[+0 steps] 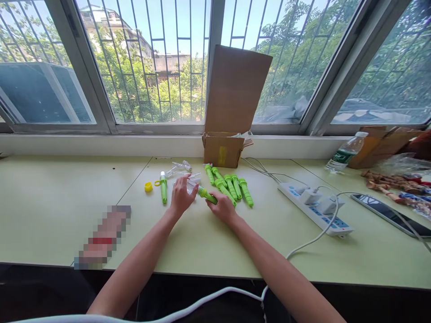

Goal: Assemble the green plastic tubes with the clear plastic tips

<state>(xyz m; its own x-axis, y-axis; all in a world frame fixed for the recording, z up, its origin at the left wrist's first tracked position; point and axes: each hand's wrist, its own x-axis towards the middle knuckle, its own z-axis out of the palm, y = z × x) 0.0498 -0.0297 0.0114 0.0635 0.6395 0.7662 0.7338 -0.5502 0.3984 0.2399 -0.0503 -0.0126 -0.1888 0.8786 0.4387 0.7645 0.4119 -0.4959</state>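
My right hand point(222, 206) is closed round the lower end of a green ribbed plastic tube point(207, 194), which is tilted up to the left. At its upper end is a clear plastic tube point(191, 183), pinched between the thumb and fingers of my left hand point(182, 195). Just left of that hand lies another green tube point(164, 192) with a white top and a yellow ring at its side. A yellow cap point(148, 186) is beside it. Several green ribbed tubes point(246, 193) lie grouped beyond my right hand. Loose clear plastic pieces point(182, 167) are scattered behind my left hand.
An open cardboard box point(215, 150) stands against the window ledge. To the right are a white power strip point(314, 211) with plugs and cables, a phone point(387, 213) and a water bottle point(346, 153). A blurred-out flat item point(103, 237) lies near the table's front left edge.
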